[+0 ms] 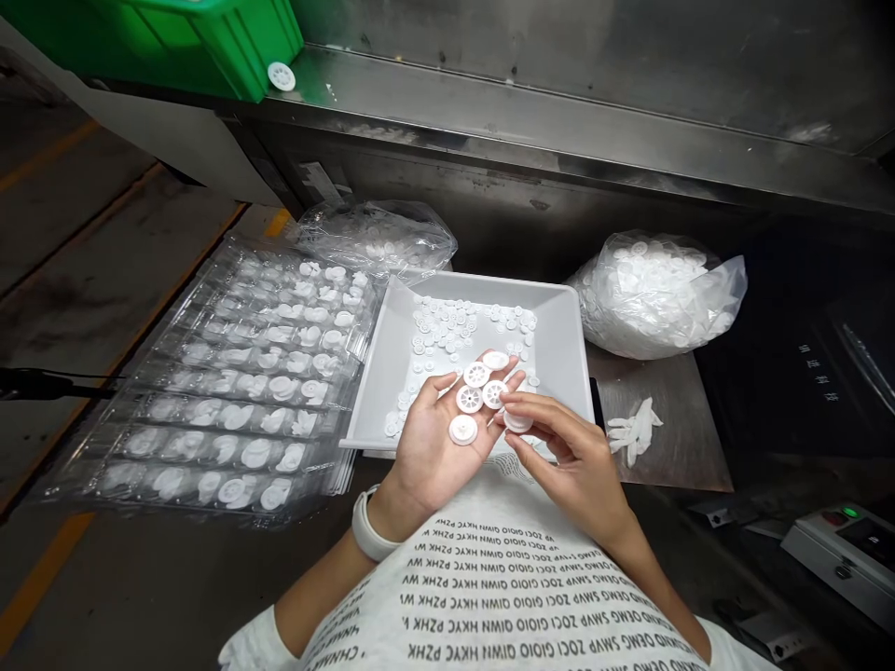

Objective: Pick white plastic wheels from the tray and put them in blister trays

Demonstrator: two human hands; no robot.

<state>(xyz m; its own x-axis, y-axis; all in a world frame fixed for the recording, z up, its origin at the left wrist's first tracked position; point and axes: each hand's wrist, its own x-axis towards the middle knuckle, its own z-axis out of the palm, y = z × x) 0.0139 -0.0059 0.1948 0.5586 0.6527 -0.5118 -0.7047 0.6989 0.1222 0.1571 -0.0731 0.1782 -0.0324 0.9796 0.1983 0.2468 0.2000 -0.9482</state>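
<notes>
My left hand (437, 438) lies palm up above a white tray and holds several white plastic toothed discs, one of them (462, 430) near the middle of the palm. My right hand (566, 457) pinches another white disc (518, 421) between its thumb and fingertips, close to the left hand's fingers. The white tray (489, 284) holds many small loose white parts (447, 335) in a scattered layer. Both hands hide the tray's near part.
Sealed clear plastic packets of white parts (230, 391) lie in an overlapping row to the left. A full clear bag of white parts (650, 298) and crumpled white gloves (633, 429) lie to the right. A green crate (174, 37) stands on a steel ledge at the back.
</notes>
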